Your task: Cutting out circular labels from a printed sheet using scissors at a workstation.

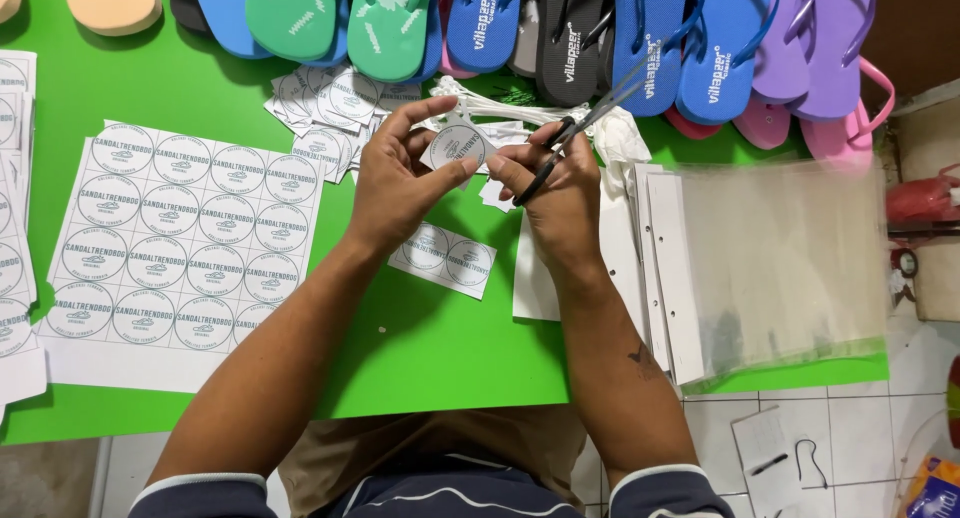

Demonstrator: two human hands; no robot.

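While the left hand (395,183) pinches a round printed label (458,144) between thumb and fingertips, the right hand (555,193) is closed through the black handles of a pair of scissors (580,123), whose blades point up and to the right, away from the label. Both hands hover just above a green table (420,348), the label held between them near the table's far half. Directly beneath the wrists lies a cut strip of two labels (445,258). To the left rests a full white sheet of round labels (185,233), and more sheets overlap the table's left edge. A loose heap of cut labels (330,108) sits beyond the left hand, beside a bundle of white plastic ties (510,108). To the right lie clear plastic bags (780,263) stacked on white header cards. Rows of flip-flops (560,28) in blue, green, black, purple and pink line the far edge.
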